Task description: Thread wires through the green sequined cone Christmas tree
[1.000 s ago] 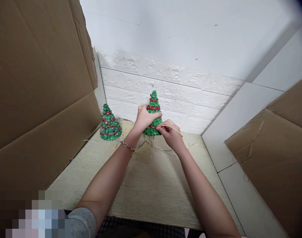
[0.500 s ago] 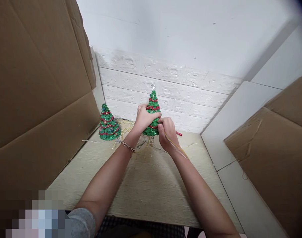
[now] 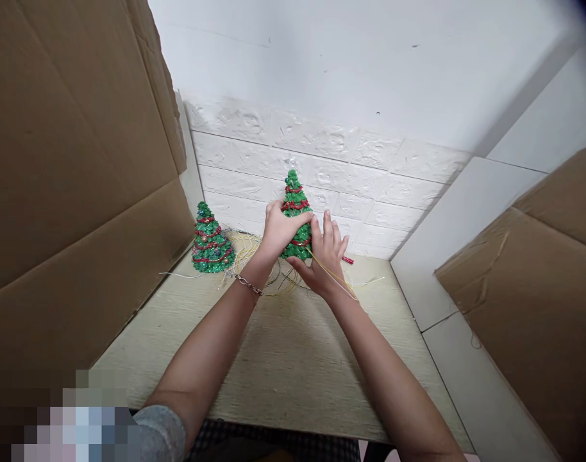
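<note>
A small green beaded Christmas tree (image 3: 293,199) with red garlands is lifted a little off the table, tilted slightly. My left hand (image 3: 279,229) is wrapped round its middle. My right hand (image 3: 322,253) is under and beside its base, fingers spread and pointing up, touching the tree. A yellow wire (image 3: 335,276) runs from the tree's base across my right hand and wrist.
A second green tree (image 3: 209,242) stands at the back left of the pale table (image 3: 283,359). A tangle of yellow and dark wires (image 3: 254,256) lies behind my hands, with a red piece (image 3: 347,260) nearby. Cardboard sheets (image 3: 72,167) flank both sides.
My right hand has opened from a pinch on the wire to spread fingers under the tree. The tree has risen slightly and tilted in my left hand.
</note>
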`<state>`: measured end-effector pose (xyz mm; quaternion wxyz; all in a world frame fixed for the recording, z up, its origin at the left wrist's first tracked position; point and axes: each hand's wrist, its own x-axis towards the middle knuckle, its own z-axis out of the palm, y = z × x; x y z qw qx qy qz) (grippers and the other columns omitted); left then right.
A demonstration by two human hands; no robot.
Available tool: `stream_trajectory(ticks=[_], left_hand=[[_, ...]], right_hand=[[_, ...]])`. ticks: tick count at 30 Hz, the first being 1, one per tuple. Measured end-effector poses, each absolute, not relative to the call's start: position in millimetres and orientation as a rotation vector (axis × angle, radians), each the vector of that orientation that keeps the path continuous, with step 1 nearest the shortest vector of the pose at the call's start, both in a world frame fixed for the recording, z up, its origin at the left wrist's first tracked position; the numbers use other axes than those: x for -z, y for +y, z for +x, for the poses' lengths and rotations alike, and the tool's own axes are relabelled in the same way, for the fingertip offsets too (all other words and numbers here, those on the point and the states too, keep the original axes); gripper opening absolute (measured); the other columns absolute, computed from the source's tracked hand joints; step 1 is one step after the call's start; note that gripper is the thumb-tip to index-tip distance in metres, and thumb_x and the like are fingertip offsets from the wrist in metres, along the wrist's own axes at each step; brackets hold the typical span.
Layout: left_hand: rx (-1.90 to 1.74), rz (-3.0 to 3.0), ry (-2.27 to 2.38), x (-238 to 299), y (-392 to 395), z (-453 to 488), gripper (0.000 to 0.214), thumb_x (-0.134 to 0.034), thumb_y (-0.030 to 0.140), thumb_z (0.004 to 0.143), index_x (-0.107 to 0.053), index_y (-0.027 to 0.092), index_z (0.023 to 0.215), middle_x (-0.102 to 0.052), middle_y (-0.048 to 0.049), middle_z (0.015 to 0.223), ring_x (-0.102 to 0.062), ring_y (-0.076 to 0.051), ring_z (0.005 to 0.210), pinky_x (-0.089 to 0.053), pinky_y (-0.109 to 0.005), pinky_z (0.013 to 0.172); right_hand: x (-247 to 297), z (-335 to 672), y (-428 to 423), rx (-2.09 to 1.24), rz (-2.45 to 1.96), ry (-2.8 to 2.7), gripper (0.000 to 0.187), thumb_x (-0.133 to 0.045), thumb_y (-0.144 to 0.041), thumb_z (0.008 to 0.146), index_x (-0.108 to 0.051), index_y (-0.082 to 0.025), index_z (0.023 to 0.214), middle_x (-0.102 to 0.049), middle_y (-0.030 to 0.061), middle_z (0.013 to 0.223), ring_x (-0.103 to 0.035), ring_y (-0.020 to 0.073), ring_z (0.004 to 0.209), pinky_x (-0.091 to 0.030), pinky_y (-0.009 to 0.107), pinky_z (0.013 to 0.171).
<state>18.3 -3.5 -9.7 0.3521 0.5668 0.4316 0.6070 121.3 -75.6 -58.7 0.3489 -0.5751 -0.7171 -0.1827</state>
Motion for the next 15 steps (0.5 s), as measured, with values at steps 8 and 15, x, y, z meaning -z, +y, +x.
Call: stream_trajectory(ticks=[8, 15], left_hand=[[-1.596, 1.513, 1.172, 8.0, -7.7, 22.1, 0.044, -0.077, 0.026, 0.057, -0.06, 0.015, 0.097, -0.056, -0.0127, 0.108, -0.055, -0.027, 0.105, -0.047, -0.043, 0.093], [-1.622, 1.462, 1.106, 12.4, -5.0, 23.3, 0.038, -0.075, 0.03, 0.061, -0.062, 0.017, 0.094, -0.059, -0.0106, 0.104, -0.058, -0.024, 0.097, -0.05, -0.041, 0.087]], right_hand=[[56.5, 118.2, -80.8, 0.486, -1.413, -1.787, 0.05, -0.02, -0.035, 0.095, -0.026, -0.03, 0.145, -0.019, 0.01, 0.153, -0.017, 0.0362, 0.139, -0.02, 0.069, 0.1], [60.6, 118.3, -74.1, 0.593, -1.449, -1.754, 0.063, -0.037, -0.049, 0.089, -0.027, -0.019, 0.144, -0.025, 0.0198, 0.149, -0.023, 0.0383, 0.136, -0.021, 0.07, 0.099]])
